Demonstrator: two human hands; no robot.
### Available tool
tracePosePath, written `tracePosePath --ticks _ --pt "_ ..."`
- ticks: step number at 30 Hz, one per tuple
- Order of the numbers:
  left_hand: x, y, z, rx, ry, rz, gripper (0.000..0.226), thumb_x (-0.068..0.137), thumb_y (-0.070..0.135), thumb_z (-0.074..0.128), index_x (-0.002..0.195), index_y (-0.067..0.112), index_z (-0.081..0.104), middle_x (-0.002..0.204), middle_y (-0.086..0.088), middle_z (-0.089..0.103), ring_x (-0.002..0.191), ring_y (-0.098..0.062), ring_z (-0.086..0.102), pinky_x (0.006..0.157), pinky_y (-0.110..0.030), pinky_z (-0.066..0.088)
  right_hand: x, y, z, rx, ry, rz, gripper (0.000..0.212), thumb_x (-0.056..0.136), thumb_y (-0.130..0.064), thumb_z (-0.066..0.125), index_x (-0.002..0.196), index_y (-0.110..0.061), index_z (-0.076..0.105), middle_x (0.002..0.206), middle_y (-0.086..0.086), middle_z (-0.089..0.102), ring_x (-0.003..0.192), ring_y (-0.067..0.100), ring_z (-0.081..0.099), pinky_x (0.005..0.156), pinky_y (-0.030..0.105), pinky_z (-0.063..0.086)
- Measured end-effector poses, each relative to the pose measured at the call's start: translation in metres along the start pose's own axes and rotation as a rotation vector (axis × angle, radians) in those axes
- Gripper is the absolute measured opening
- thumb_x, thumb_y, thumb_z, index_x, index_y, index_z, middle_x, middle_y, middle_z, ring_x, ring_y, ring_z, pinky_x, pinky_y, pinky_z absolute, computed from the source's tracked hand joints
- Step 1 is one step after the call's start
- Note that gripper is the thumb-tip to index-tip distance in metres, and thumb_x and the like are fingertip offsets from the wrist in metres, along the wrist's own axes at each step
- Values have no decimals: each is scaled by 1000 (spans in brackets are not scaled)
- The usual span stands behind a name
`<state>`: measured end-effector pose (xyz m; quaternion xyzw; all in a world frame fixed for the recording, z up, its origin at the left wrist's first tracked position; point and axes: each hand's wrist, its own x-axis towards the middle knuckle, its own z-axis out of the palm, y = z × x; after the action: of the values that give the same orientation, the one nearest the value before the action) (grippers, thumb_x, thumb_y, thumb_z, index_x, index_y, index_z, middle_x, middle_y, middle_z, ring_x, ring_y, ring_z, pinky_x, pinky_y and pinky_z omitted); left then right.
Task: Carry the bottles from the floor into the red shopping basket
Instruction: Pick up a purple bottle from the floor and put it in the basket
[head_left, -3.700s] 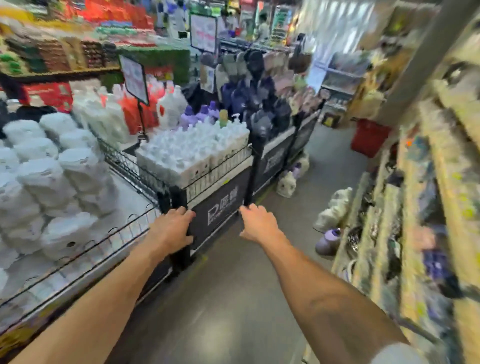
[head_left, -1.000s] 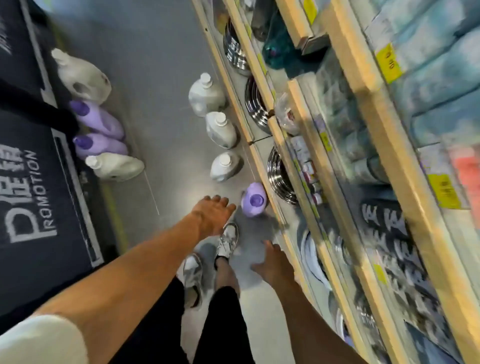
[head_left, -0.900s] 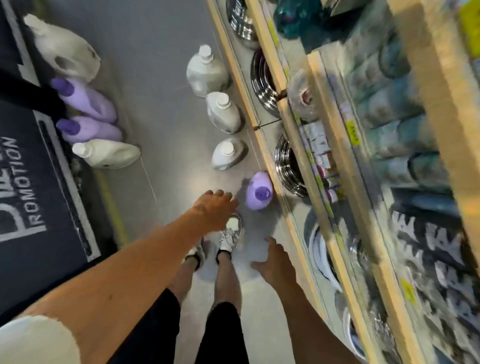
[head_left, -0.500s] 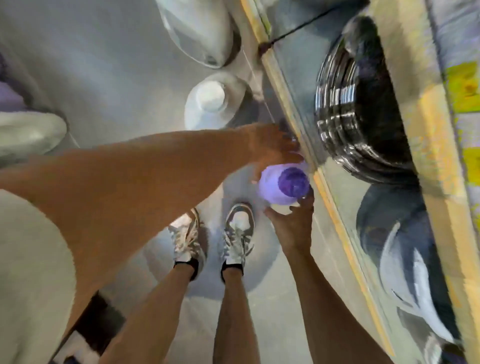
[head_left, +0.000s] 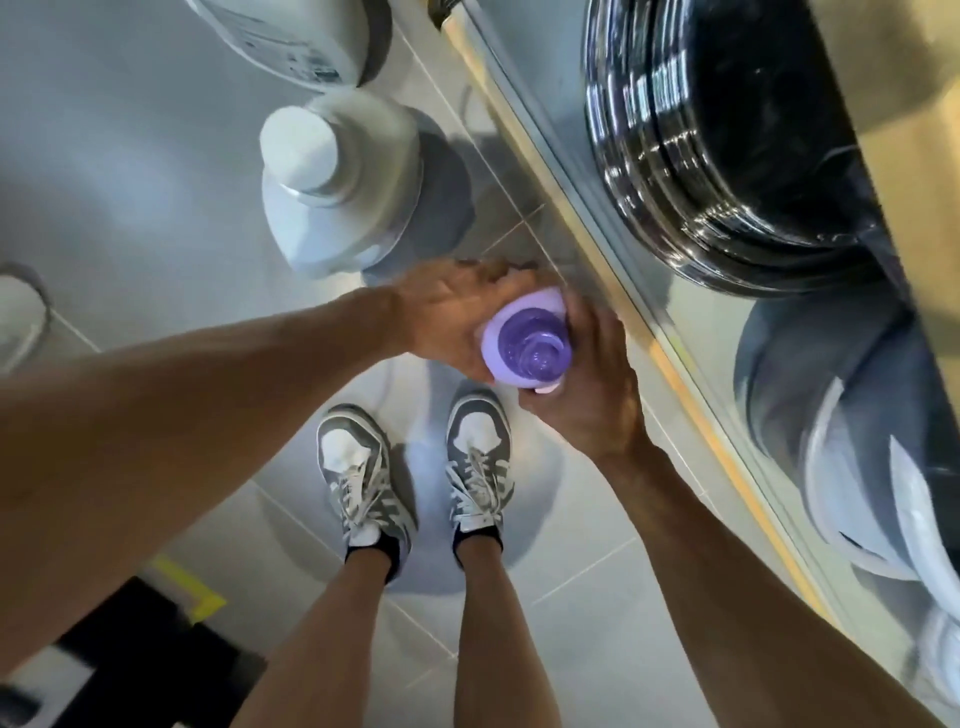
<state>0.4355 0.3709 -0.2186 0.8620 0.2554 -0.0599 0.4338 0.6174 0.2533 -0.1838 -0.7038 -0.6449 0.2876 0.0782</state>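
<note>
Since half a second ago both hands have closed in on the purple bottle (head_left: 523, 318): the left hand (head_left: 447, 317), which then reached over its far side, now lies flat against its flank, and the right hand (head_left: 587, 395), which then met it with fingertips only, now cups it.

The purple bottle is upright and seen from above, its darker purple cap (head_left: 532, 345) facing the camera. No label or writing shows on it. Whether its base is on the floor (head_left: 156, 182) cannot be told, as the hands hide it. The left hand holds it from 9 o'clock, palm on the shoulder and fingers curled round toward 12. The right hand holds it from 4 o'clock, fingers wrapped up the 3 o'clock side and the heel of the palm under the near edge.

At 11 o'clock from it, near but apart, stands a white bottle (head_left: 337, 182) with a white cap. Beyond that, at 12 o'clock on the frame's edge, is a second white bottle (head_left: 291, 36); its label carries small dark print, too blurred to read.

At 3 o'clock, just beside the right hand, runs the shelf (head_left: 623, 312) with its yellow edge, bearing stacked steel bowls (head_left: 727, 130). At 6 and 7 o'clock are the person's grey-and-white shoes (head_left: 478, 457). Yellow tape (head_left: 187, 582) marks the floor at 7 o'clock.
</note>
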Motion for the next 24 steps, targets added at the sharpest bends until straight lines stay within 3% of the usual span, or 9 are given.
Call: tracePosePath --ticks 3,5,9,11,14,16,19,22,24 --pt "-16 10 -6 20 -13 -142 105 65 74 73 150 28 30 135 -4 55 112 -30 62 90 -44 57 9 1 -10 -83 -141 -54 110 60 -55 81 147 -6 36 137 19 48 121 36 50 75 39 57" --pt "-31 24 -20 18 18 -195 105 65 77 67 149 23 34 129 -7 58 108 -31 64 88 -45 58 11 -10 -23 -70 -191 -82 116 54 -46 90 148 -8 34 139 18 48 123 35 49 77 41 58" --pt "-85 78 -83 2 75 -236 109 65 77 68 149 17 35 128 -10 59 106 -30 64 86 -41 58 -3 -68 -85 -47 -237 -171 111 56 -39 86 148 -5 36 138 17 47 124 34 48 82 41 56" --pt "-123 117 -126 -7 129 -263 108 64 76 68 148 15 38 127 -9 61 106 -28 64 87 -38 57 -13 -113 -135 -61 -234 -192 112 53 -37 87 149 -7 38 138 14 47 123 34 49 81 42 56" --pt "-188 196 -212 81 253 -303 106 63 79 65 144 13 47 118 -6 66 92 -29 69 74 -34 56 -29 -197 -234 -90 -222 -272 108 51 -35 88 146 -11 42 132 9 51 117 33 53 75 40 56" --pt "-236 247 -271 180 250 -393 107 62 77 74 148 22 39 122 -2 64 95 -30 70 77 -36 56 -42 -257 -301 -108 -204 -364 103 52 -33 84 145 -15 43 130 7 53 114 33 55 75 39 56" --pt "-312 315 -339 129 295 -486 116 58 77 78 150 28 28 125 0 59 100 -33 69 79 -40 58 -63 -351 -391 -261 -202 -519 110 49 -47 83 146 -13 45 134 12 55 117 32 53 76 42 59" --pt "-389 376 -393 141 439 -595 116 59 79 78 151 27 29 132 0 58 108 -32 67 83 -42 57 -73 -436 -453 -376 -216 -726 103 56 -60 62 143 -12 36 135 16 51 117 39 55 80 50 59" --pt "-439 413 -422 112 551 -678 108 62 76 79 146 26 33 132 1 58 108 -31 66 84 -39 55 -77 -496 -487 -412 -212 -857 100 60 -61 60 145 -15 35 138 14 49 121 38 53 79 52 58"
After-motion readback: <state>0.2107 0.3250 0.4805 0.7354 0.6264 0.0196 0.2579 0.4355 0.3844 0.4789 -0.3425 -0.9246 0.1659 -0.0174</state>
